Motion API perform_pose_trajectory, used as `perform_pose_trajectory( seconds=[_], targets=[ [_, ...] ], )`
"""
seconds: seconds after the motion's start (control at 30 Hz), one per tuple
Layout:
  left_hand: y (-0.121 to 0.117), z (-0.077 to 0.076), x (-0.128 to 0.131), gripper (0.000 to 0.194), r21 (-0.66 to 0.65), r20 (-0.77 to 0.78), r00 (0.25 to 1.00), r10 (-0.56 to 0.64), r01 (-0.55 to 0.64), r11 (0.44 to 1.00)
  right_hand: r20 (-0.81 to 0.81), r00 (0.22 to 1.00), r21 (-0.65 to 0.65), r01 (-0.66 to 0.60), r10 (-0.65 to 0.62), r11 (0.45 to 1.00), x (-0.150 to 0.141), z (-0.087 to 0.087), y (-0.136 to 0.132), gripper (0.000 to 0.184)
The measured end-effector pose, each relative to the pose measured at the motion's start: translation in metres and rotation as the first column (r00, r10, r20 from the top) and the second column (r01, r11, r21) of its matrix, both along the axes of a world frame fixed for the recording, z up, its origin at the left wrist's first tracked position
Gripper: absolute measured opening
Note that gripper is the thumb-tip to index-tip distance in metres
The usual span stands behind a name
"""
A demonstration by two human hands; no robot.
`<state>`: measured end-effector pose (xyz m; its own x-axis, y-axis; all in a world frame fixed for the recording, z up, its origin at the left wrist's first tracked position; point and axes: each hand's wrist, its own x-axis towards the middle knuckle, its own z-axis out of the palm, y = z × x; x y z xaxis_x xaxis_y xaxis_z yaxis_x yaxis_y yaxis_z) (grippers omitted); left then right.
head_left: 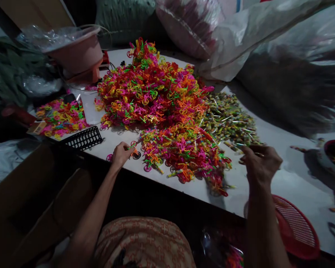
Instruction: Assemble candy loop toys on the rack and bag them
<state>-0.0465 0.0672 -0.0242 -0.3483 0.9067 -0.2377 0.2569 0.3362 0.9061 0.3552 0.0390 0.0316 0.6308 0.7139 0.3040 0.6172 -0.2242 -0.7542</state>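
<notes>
My left hand (121, 153) is at the table's front edge, thumb and fingers pinched on a small green plastic toy piece (133, 145). An orange piece (134, 152) and a black round piece (136, 155) are just beside its fingertips. To its right spreads a loose heap of bright plastic pieces (181, 149), mixed with patterned tubes. My right hand (261, 162) is over the table's right part, its fingers closed at the edge of a pile of small patterned tubes (230, 117). A thin pale streak shows at its fingertips; what it holds is unclear.
A tall mound of coloured pieces (153, 93) fills the table's middle. At left are a black plastic grid (83, 138), a smaller heap (63, 117) and a pink tub (78, 52). A red basket (298, 223) and a bowl (332, 156) stand right. Large sacks (190, 26) line the back.
</notes>
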Motion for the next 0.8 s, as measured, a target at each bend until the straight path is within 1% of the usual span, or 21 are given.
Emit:
perform_pose_trajectory(
  seconds=[0.03,0.07,0.1,0.13,0.17,0.23,0.27,0.3,0.33,0.37,0.43,0.5,0.57,0.67,0.8],
  targets=[
    [-0.002,0.0,0.001,0.031,0.003,0.06,0.998,0.013,-0.014,1.0,-0.224,0.974,0.062,-0.016,0.029,0.998,-0.017,0.007,-0.01,0.021],
    [-0.005,0.0,0.003,0.033,0.005,0.1,0.995,0.02,-0.02,1.0,-0.386,0.911,0.101,-0.118,0.148,0.988,-0.036,0.013,-0.019,0.029],
    [-0.009,0.002,0.005,0.036,0.013,0.143,0.989,0.025,-0.027,1.0,-0.497,0.828,0.127,-0.227,0.259,0.966,-0.057,0.018,-0.028,0.036],
    [-0.015,0.005,0.008,0.039,0.023,0.196,0.98,0.026,-0.031,0.999,-0.582,0.734,0.137,-0.337,0.351,0.931,-0.078,0.022,-0.035,0.041],
    [-0.02,0.009,0.011,0.043,0.034,0.263,0.965,0.021,-0.031,0.999,-0.648,0.641,0.142,-0.429,0.411,0.892,-0.099,0.023,-0.04,0.044],
    [-0.033,0.018,0.019,0.047,0.044,0.423,0.906,-0.003,-0.017,0.999,-0.756,0.453,0.167,-0.565,0.473,0.808,-0.135,0.018,-0.044,0.049],
    [-0.039,0.023,0.023,0.047,0.041,0.501,0.865,-0.016,-0.005,0.999,-0.797,0.372,0.183,-0.604,0.477,0.776,-0.15,0.014,-0.044,0.05],
    [-0.045,0.028,0.028,0.047,0.032,0.57,0.821,-0.026,0.009,0.999,-0.828,0.308,0.2,-0.619,0.469,0.759,-0.163,0.008,-0.042,0.051],
    [-0.051,0.031,0.032,0.047,0.02,0.621,0.783,-0.032,0.025,0.999,-0.85,0.264,0.216,-0.616,0.457,0.757,-0.174,0.002,-0.04,0.051],
    [-0.055,0.034,0.036,0.046,0.008,0.653,0.757,-0.035,0.04,0.999,-0.864,0.241,0.228,-0.595,0.442,0.77,-0.183,-0.004,-0.037,0.049],
    [-0.062,0.038,0.043,0.044,-0.009,0.697,0.716,-0.032,0.054,0.999,-0.879,0.238,0.245,-0.519,0.414,0.819,-0.197,-0.014,-0.034,0.044],
    [-0.065,0.038,0.047,0.044,-0.015,0.726,0.687,-0.032,0.062,0.998,-0.894,0.231,0.252,-0.448,0.384,0.858,-0.205,-0.02,-0.033,0.042],
    [-0.066,0.036,0.05,0.046,-0.017,0.743,0.668,-0.037,0.075,0.997,-0.912,0.194,0.256,-0.416,0.36,0.873,-0.208,-0.021,-0.034,0.043],
    [-0.066,0.033,0.053,0.045,-0.02,0.763,0.645,-0.044,0.091,0.996,-0.929,0.121,0.265,-0.442,0.35,0.857,-0.207,-0.022,-0.035,0.045],
    [-0.066,0.033,0.053,0.044,-0.029,0.782,0.621,-0.059,0.13,0.991,-0.936,0.064,0.266,-0.521,0.347,0.811,-0.199,-0.027,-0.034,0.041]
  ],
)
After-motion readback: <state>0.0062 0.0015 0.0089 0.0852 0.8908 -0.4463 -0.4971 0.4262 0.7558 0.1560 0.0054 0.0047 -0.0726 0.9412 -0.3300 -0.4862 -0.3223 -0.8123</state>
